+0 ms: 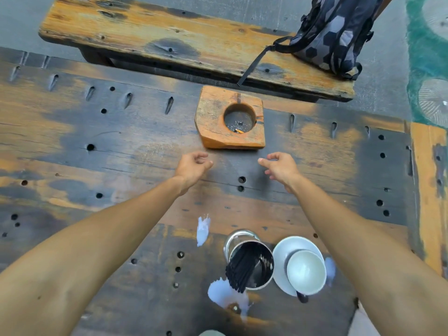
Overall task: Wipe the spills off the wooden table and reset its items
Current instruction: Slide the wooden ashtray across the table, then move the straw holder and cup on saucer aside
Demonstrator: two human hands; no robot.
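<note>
A worn wooden table (121, 146) fills the view. Near its far edge sits a square wooden ashtray (213, 117) with a cigarette butt in its round hollow. My left hand (192, 166) and my right hand (281, 167) hover just in front of the ashtray, both empty, fingers loosely curled and apart. Close to me stands a metal canister (252, 265) of black sticks, beside a white saucer (282, 253) carrying a small white bowl (305, 271). White spills lie at the canister's left (203, 230), in front of it (225, 293) and right of the saucer (330, 267).
A wooden bench (169, 37) runs beyond the table's far edge, with a dark patterned backpack (339, 32) on its right end. The table's right edge has an orange strip (428, 190). The tabletop is dotted with holes.
</note>
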